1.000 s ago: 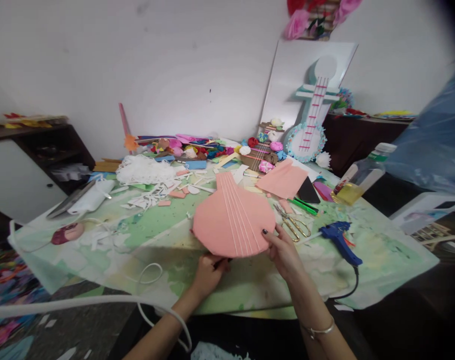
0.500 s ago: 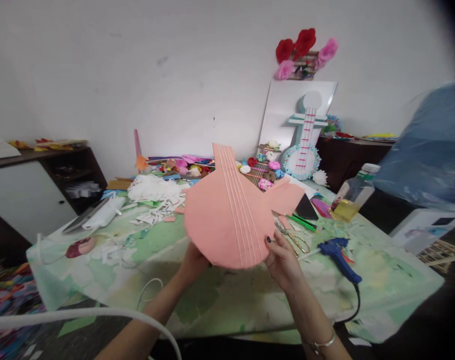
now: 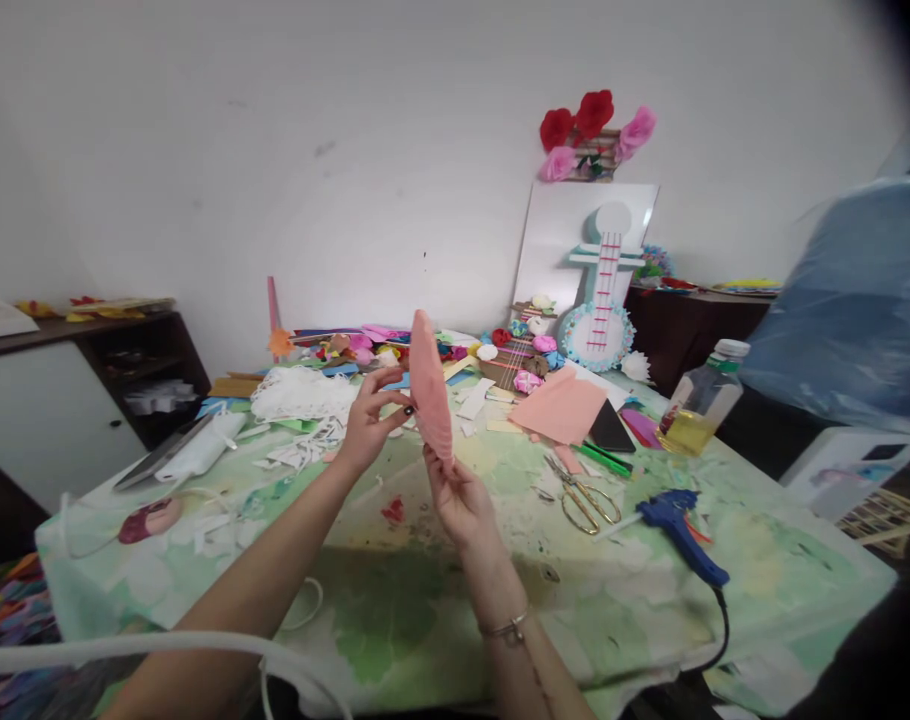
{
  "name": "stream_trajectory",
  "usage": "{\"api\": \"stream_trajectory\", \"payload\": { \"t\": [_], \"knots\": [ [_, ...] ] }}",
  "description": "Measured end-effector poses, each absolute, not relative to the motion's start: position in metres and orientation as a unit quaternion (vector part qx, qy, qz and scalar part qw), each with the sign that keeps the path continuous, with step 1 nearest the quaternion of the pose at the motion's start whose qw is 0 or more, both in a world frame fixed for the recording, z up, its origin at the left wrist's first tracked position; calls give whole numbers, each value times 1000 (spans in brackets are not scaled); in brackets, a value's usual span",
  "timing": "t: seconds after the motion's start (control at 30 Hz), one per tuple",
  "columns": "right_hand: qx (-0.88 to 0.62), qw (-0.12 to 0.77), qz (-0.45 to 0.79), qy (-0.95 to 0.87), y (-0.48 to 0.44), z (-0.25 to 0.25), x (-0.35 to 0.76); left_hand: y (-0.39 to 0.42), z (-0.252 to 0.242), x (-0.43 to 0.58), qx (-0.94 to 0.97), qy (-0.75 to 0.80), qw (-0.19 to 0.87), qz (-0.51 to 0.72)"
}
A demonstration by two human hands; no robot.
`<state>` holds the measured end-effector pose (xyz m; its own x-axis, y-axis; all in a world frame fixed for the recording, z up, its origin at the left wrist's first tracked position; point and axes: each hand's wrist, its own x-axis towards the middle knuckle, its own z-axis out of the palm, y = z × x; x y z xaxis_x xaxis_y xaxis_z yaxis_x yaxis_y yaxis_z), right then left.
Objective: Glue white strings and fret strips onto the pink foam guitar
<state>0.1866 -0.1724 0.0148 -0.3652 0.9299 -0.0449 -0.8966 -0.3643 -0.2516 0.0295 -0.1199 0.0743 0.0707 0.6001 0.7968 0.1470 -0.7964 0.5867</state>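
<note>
A pink paper-covered toy lute point(image 3: 432, 390) is held up edge-on above the table, so its strung face is turned out of sight. My right hand point(image 3: 459, 500) grips its lower rim from below, fingers closed round it. On its left side, my left hand point(image 3: 376, 415) has its thumb and fingers curved onto the flat body, with the fingertips partly hidden. Behind and to the right lies folded pink paper point(image 3: 560, 405). Gold-handled scissors point(image 3: 586, 495) rest on the tablecloth to the right of my right hand.
A blue glue gun point(image 3: 680, 525) with its cord lies at the right, near a bottle of yellow liquid point(image 3: 699, 410). White scraps point(image 3: 301, 395) and paper flowers fill the table's back. A finished blue-white craft instrument point(image 3: 601, 290) leans upright there. A white cable point(image 3: 162, 645) crosses at lower left.
The toy lute has turned from facing me to edge-on. My left hand has risen from its lower edge to its side, and my right hand has moved left with it.
</note>
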Motion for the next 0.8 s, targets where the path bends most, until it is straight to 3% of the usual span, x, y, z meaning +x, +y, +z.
{"api": "stream_trajectory", "payload": {
  "t": [0.17,0.27,0.6,0.8],
  "knots": [
    [-23,541,840,-27,-150,12,159,-79,72,35,678,255,334,603],
    [6,543,839,-3,-140,8,156,-61,67,44,678,272,368,575],
    [28,613,787,65,-136,-11,162,-37,51,105,802,294,322,408],
    [-31,644,761,72,-130,-16,159,-28,45,134,899,290,218,244]
  ]
}}
